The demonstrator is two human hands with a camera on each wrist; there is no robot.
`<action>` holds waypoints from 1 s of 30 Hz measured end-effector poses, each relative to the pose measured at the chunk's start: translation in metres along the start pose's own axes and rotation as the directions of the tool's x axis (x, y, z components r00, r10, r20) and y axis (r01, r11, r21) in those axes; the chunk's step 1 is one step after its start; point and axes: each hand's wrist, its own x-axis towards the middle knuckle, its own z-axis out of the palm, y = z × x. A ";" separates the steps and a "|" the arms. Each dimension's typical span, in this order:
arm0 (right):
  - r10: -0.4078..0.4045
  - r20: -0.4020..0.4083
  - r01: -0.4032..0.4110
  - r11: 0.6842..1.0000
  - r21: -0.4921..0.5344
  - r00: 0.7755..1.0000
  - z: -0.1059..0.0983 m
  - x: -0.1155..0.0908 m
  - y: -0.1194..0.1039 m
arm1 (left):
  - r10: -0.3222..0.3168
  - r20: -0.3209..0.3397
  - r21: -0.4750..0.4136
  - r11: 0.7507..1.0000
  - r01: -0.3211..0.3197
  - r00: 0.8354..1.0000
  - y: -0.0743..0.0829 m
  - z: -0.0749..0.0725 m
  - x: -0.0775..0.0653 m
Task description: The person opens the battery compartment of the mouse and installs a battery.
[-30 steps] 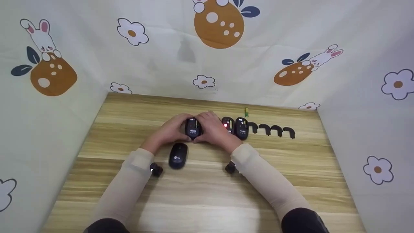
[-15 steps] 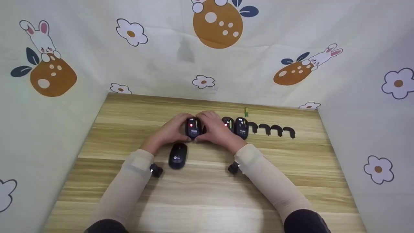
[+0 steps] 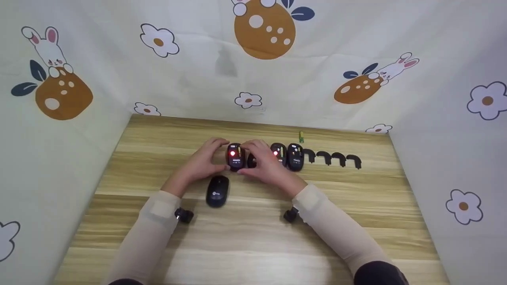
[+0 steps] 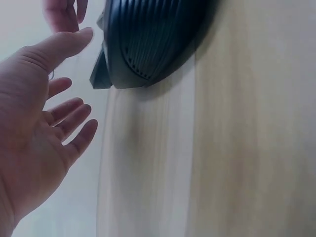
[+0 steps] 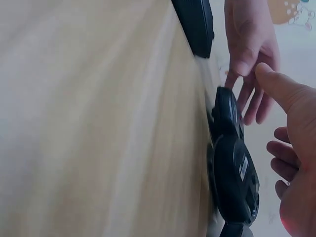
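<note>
An upturned black computer mouse (image 3: 236,161) lies between my hands in the head view, its red light glowing. My left hand (image 3: 200,163) is at its left side, thumb and fingers spread in a loose arc. On the other side, my right hand (image 3: 266,163) hovers over the row with relaxed fingers, partly covering a second upturned mouse (image 3: 251,160). Both wrist views show bare hands holding nothing, the left hand (image 4: 37,118) beside a dark mouse (image 4: 153,44), the right hand (image 5: 296,143) above upturned mice (image 5: 234,177).
Two more upturned mice stand right of my right hand, one with a red light (image 3: 279,153), the other unlit (image 3: 296,158). Several curved black covers (image 3: 353,160) continue the row. A green-yellow battery (image 3: 301,137) lies behind. One mouse (image 3: 218,192) sits right side up nearer me.
The middle mouse's red light has come on. My left hand has let go of that mouse and drawn back left; my right hand has shifted slightly right and loosened.
</note>
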 end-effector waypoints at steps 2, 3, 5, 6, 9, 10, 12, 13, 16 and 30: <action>-0.026 -0.017 0.026 1.000 0.014 1.000 0.001 -0.005 -0.005 | 0.021 -0.012 -0.018 1.000 -0.021 1.000 0.001 -0.001 -0.007; -0.039 -0.023 0.040 0.999 0.024 0.999 0.002 -0.008 -0.007 | 0.030 -0.016 -0.030 0.999 -0.030 0.999 0.001 -0.002 -0.011; -0.063 -0.027 0.064 0.997 0.044 0.998 0.004 -0.015 -0.013 | 0.059 -0.017 -0.054 0.997 -0.059 0.998 0.001 -0.003 -0.019; -0.074 -0.025 0.075 0.996 0.054 0.997 0.006 -0.018 -0.015 | 0.071 -0.013 -0.058 0.996 -0.072 0.997 0.002 -0.004 -0.023; -0.098 -0.006 0.098 0.993 0.070 0.995 0.011 -0.029 -0.025 | 0.098 0.009 -0.064 0.993 -0.097 0.995 0.003 -0.006 -0.037; -0.104 0.006 0.103 0.992 0.072 0.995 0.013 -0.032 -0.028 | 0.105 0.024 -0.069 0.992 -0.103 0.994 0.003 -0.006 -0.042; -0.119 0.030 0.116 0.990 0.076 0.993 0.018 -0.038 -0.033 | 0.106 0.055 -0.071 0.992 -0.102 0.993 0.004 -0.007 -0.050; -0.121 0.040 0.118 0.990 0.078 0.992 0.021 -0.040 -0.035 | 0.105 0.071 -0.076 0.992 -0.100 0.992 0.004 -0.007 -0.054; -0.122 0.069 0.115 0.989 0.096 0.990 0.029 -0.046 -0.042 | 0.096 0.117 -0.087 0.993 -0.086 0.988 0.004 -0.006 -0.066; -0.016 0.127 -0.001 0.991 0.133 0.992 0.060 -0.055 -0.065 | 0.085 0.214 -0.052 0.996 -0.075 0.973 -0.007 0.002 -0.090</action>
